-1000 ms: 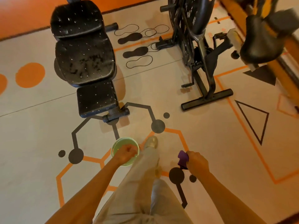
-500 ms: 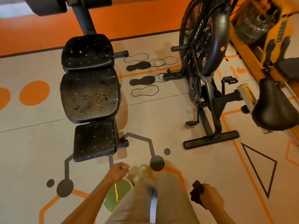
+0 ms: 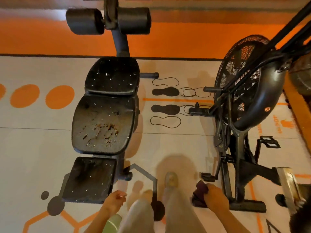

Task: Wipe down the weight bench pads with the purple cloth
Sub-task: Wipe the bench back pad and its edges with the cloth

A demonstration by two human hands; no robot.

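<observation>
The black weight bench stands on the floor ahead of me, left of centre. Its far pad (image 3: pixel 112 76) and near pad (image 3: pixel 89 179) carry white specks, and the middle pad (image 3: pixel 102 125) shows brownish smears and crumbs. My right hand (image 3: pixel 216 198) is low on the right, closed around the bunched purple cloth (image 3: pixel 200 190). My left hand (image 3: pixel 116 201) is a fist just off the near pad's right corner, carrying a green bucket (image 3: pixel 111 223) that hangs below it, mostly hidden by my arm and leg.
A black air bike (image 3: pixel 249 101) stands close on the right, its pedal (image 3: pixel 207 176) just beyond the cloth. Foam leg rollers (image 3: pixel 107 21) rise at the bench's far end. Bare floor with painted footprints (image 3: pixel 165 100) lies between bench and bike. My legs (image 3: pixel 151 214) are bottom centre.
I have walked forward: the bench and bike now sit nearer and lower in view. Both hands stayed closed, carrying the bucket and cloth along.
</observation>
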